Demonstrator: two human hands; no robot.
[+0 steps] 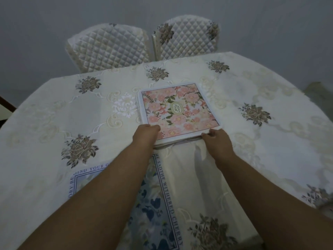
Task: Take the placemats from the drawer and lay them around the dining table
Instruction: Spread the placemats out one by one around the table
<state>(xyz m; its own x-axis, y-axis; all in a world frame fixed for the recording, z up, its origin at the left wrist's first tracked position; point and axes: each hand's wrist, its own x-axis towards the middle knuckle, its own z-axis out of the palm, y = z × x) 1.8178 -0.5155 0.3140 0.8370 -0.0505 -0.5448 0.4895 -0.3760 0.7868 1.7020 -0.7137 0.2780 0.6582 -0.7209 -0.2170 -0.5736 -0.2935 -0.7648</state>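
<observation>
A stack of square placemats (177, 110), the top one pink and floral with a white border, lies near the middle of the dining table (54, 123). My left hand (146, 135) grips the stack's near left corner, fingers curled over the edge. My right hand (217, 139) pinches the near right corner, fingertips under the edge. A blue floral placemat (156, 204) with printed lettering lies flat at the near edge, partly hidden under my left forearm.
The table wears a cream embroidered cloth with grey-brown flower motifs. Two chairs (108, 47) (187, 40) with quilted white covers stand at the far side against a plain wall. The table's edge curves away at left and right.
</observation>
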